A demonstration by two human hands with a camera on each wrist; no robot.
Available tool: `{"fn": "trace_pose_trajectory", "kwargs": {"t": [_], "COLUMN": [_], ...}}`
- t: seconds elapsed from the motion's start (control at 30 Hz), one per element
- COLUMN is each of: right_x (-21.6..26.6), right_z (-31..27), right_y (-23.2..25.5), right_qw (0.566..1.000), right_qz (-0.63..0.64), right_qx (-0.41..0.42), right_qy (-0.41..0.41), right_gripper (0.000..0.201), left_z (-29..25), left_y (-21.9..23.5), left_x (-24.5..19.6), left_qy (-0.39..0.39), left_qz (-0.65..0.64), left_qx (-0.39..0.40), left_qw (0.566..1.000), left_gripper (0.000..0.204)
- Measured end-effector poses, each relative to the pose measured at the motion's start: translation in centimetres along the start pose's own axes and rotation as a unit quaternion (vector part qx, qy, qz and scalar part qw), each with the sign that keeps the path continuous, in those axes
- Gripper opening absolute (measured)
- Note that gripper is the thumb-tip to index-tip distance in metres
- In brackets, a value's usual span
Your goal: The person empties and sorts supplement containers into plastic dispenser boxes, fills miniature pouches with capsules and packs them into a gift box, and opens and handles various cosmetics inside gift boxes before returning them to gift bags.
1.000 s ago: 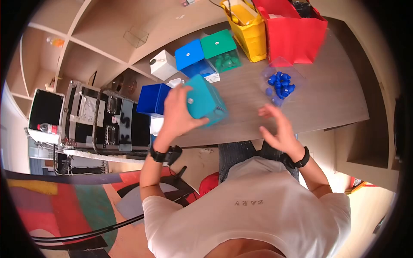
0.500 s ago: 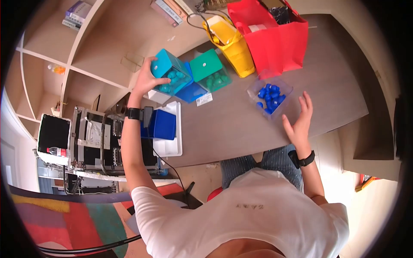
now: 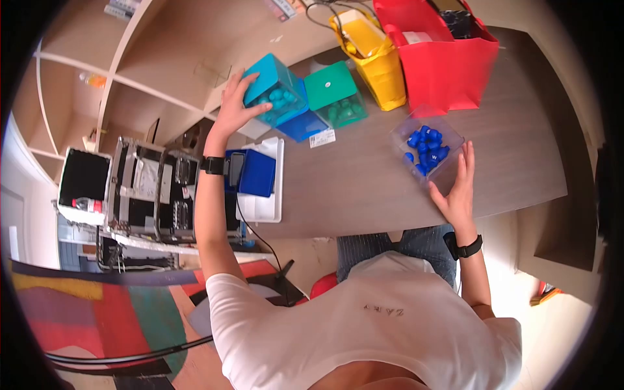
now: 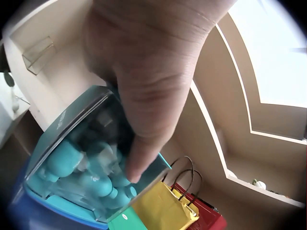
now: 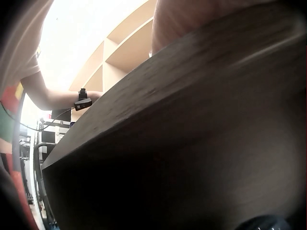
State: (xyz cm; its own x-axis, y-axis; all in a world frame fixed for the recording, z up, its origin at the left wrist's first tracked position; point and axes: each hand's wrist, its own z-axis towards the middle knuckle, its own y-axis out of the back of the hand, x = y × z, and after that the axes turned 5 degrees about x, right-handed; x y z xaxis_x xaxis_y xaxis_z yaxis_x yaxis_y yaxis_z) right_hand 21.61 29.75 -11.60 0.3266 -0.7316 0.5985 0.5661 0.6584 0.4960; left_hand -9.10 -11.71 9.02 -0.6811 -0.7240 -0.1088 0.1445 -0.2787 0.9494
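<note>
your left hand (image 3: pixel 234 109) grips the teal box (image 3: pixel 278 89), likely stiff, slick, best held by opposite walls; right hand (image 3: pixel 458 198) spread!

One box (image 3: pixel 275 91) is teal, the pieces (image 3: pixel 425 147) blue, the trousers (image 3: pixel 424 248) pinstriped.

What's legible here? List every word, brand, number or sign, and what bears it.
"W" (or an inverted "M"): a blue piece in the clear container.
White shirt: inverted letters, too small to read surely.
Too small or blurred: white label on the table, round marks on the green lid and teal lid, bottle label, book spines.
</note>
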Motion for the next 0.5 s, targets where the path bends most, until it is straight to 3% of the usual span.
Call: {"fn": "trace_pose_trajectory", "kwargs": {"t": [0.03, 0.1, 0.13, 0.23, 0.33, 0.37, 0.47, 0.5], "right_x": [0.1, 0.5, 0.5, 0.4, 0.3, 0.4, 0.7, 0.7], "right_z": [0.0, 0.0, 0.0, 0.0, 0.1, 0.1, 0.1, 0.1], "right_y": [0.0, 0.2, 0.1, -0.2, -0.3, -0.2, -0.1, -0.1], "right_qw": [1.000, 0.998, 0.998, 0.998, 0.998, 0.999, 0.998, 0.998], "right_qz": [0.004, -0.040, -0.038, -0.037, -0.029, -0.025, -0.020, -0.025], "right_qx": [0.011, 0.046, 0.053, 0.052, 0.044, 0.045, 0.049, 0.049], "right_qy": [0.005, -0.019, -0.014, -0.027, -0.020, -0.020, -0.020, -0.023], "right_gripper": [0.095, 0.089, 0.089, 0.085, 0.087, 0.088, 0.093, 0.097], "left_z": [-1.6, -4.6, -6.5, -12.6, -17.1, -18.1, -20.7, -20.9], "left_y": [-0.4, -0.9, -0.8, -2.5, -4.1, -4.4, -6.0, -6.0], "left_x": [-0.5, -1.7, -3.1, -5.2, -6.1, -6.7, -5.0, -4.9], "left_qy": [0.013, 0.074, 0.098, 0.242, 0.337, 0.329, 0.322, 0.285], "left_qz": [-0.002, 0.026, 0.046, 0.161, 0.159, 0.186, 0.181, 0.172], "left_qx": [-0.001, -0.104, -0.115, -0.087, -0.003, 0.029, 0.014, -0.016], "left_qw": [1.000, 0.992, 0.987, 0.953, 0.928, 0.925, 0.929, 0.943], "left_gripper": [0.078, 0.075, 0.070, 0.066, 0.066, 0.057, 0.043, 0.039]}}
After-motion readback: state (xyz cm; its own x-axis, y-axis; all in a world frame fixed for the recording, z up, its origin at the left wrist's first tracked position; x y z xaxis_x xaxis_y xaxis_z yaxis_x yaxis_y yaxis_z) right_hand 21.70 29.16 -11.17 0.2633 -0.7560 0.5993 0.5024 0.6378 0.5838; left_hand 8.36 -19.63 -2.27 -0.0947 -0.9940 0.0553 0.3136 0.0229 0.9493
